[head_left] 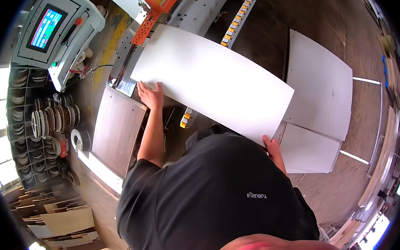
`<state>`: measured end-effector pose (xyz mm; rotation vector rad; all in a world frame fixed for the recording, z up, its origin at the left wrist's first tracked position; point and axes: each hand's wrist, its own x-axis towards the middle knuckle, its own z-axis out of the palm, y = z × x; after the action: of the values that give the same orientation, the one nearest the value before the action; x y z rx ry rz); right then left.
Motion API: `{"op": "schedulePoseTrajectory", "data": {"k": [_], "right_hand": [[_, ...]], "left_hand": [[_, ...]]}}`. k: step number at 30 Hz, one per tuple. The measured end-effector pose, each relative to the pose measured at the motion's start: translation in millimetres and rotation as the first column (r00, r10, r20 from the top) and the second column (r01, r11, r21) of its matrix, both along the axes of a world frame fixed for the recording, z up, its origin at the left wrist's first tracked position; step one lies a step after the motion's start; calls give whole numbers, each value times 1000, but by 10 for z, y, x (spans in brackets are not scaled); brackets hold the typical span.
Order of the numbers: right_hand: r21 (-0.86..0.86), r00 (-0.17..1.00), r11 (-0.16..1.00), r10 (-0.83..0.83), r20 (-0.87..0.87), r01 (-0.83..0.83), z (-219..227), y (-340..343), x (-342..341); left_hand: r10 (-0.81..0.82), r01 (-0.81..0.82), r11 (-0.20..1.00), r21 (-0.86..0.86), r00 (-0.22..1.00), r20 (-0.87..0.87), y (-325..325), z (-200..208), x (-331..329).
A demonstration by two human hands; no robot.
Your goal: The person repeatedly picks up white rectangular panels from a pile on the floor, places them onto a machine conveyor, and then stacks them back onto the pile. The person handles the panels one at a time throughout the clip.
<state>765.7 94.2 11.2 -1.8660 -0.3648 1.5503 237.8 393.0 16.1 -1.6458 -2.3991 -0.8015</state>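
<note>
A long white panel [211, 78] lies slantwise in front of me, its far left end on the edge of the machine by the orange bracket. My left hand [151, 95] is at the panel's near edge toward the left end, fingers spread and fingertips touching it. By the near right corner, my right hand [272, 147] grips the panel with the thumb up at its edge. Its other fingers are hidden beneath. A row of yellow rollers on a rail [237, 23] passes under the panel and shows again on the near side.
On the left stands a control console [55, 31] with a lit screen. A brown board [116, 129] lies near my left arm. More white panels [319, 86] are stacked at the right. Rolls of edging strip [51, 119] fill a rack at the far left, above board offcuts [68, 220].
</note>
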Motion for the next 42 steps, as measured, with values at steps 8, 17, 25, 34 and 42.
{"op": "schedulePoseTrajectory", "data": {"k": [8, 17, 25, 34, 42], "right_hand": [[43, 915, 931, 348, 206, -363, 326, 602, -446], [59, 985, 985, 162, -54, -159, 244, 948, -640], [42, 994, 994, 104, 28, -106, 182, 1241, -470], [135, 998, 991, -25, 65, 16, 151, 1874, -135], [156, 999, 987, 32, -19, -29, -75, 1156, 39]], "left_hand": [[135, -107, 986, -124, 99, 986, -336, 30, 813], [-24, -37, 999, 28, 107, 994, -314, 73, 776], [-12, -19, 1000, 13, 60, 998, 47, -82, 905], [2, 72, 997, 1, -29, 1000, 764, -106, 1252], [-46, 441, 897, 32, 22, 999, 430, 104, 2014]]}}
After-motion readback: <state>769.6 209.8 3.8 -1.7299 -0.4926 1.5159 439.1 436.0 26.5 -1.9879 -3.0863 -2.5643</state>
